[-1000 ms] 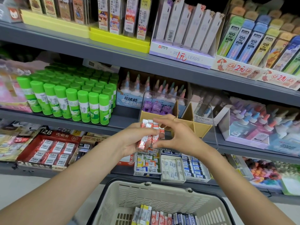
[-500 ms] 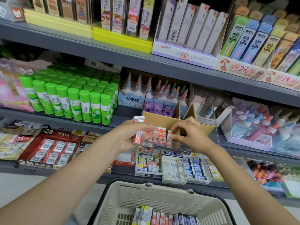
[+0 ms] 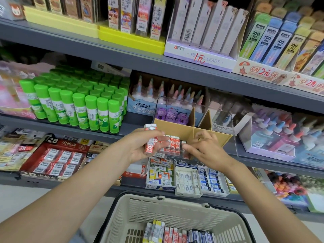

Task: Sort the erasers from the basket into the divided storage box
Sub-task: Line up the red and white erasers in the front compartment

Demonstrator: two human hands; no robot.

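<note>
Head view, left hand (image 3: pixel 140 146) gripping a small stack of red-and-white erasers (image 3: pixel 151 140) held upright, long axis near vertical, right hand (image 3: pixel 205 148) pinching one eraser (image 3: pixel 184 143) inside the clear storage box (image 3: pixel 192 120) on the shelf, standing row of erasers (image 3: pixel 172 144) between the hands, more lying in the basket (image 3: pixel 136 207) below.

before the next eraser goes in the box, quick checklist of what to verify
1. Left hand has a firm grip on the red-and-white erasers: ok, fingers curl round the stack.
2. Right hand is set to place the next one: ok, its fingertips pinch a small eraser at the front compartment.
3. Row already in the storage box stands upright: ok, red-and-white erasers stand side by side.
4. Room left in that compartment: cannot tell, the hands hide part of it.
5. Cardboard dividers stand straight: ok.
6. Basket holds more erasers to sort: ok, several sorts lie at its bottom.
</note>
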